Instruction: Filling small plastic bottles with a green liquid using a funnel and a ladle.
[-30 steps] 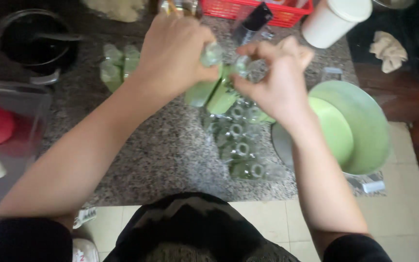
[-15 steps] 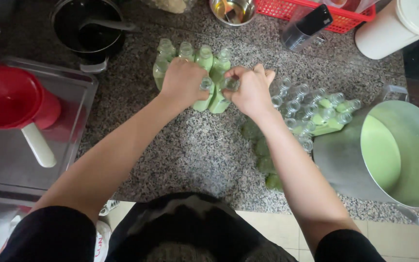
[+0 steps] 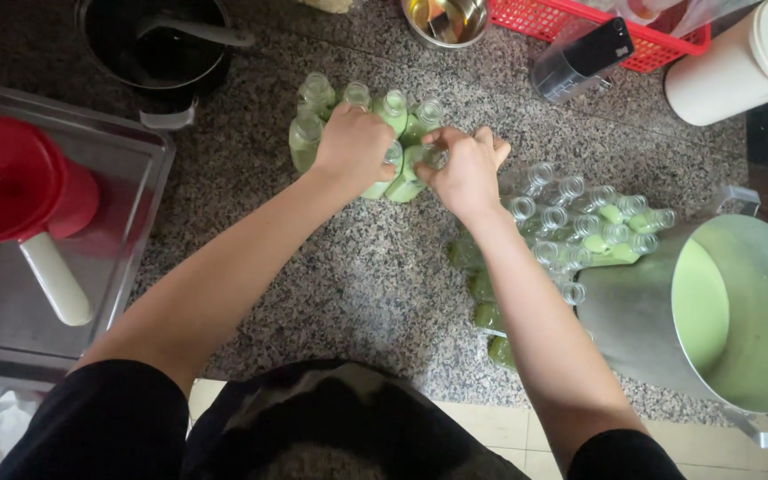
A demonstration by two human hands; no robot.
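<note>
Your left hand (image 3: 355,142) steadies a filled bottle (image 3: 404,182) among the green cluster on the worktop (image 3: 348,267); your right hand (image 3: 466,169) pinches its mouth. Capping seems underway; seat it squarely next.

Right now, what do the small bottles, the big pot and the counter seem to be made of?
Small bottles: probably clear plastic, since green liquid shows through. Big pot: brushed metal, grey with a dull sheen. Counter: speckled stone, likely polished granite.
</note>
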